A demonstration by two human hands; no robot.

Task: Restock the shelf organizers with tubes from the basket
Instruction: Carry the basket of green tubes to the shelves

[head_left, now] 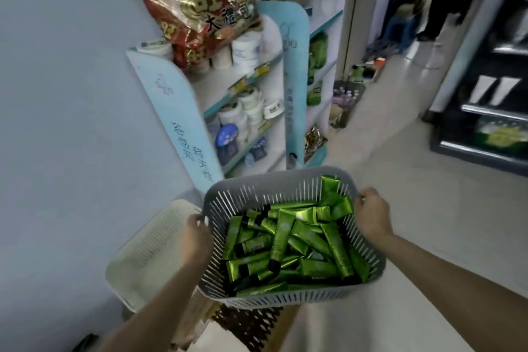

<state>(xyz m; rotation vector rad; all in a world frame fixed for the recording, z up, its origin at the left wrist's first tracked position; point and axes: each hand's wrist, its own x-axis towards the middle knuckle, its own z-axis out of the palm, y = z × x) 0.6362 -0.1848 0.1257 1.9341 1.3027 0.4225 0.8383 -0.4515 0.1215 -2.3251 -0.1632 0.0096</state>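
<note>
A grey slotted plastic basket (pixel 274 298) is held up in front of me, full of several shiny green tubes (pixel 288 237) with black caps. My left hand (pixel 197 236) grips the basket's left rim. On the right rim my right hand (pixel 371 216) curls round the edge. The basket hangs above the floor, just in front of a white and light-blue shelf unit (pixel 251 88).
An empty white slotted basket (pixel 151 251) sits low at the left against the wall. The shelf unit holds white jars (pixel 245 50) and a red-gold gift bag (pixel 197 3) on top. A dark display cabinet (pixel 491 111) stands at the right. Pale floor lies between them.
</note>
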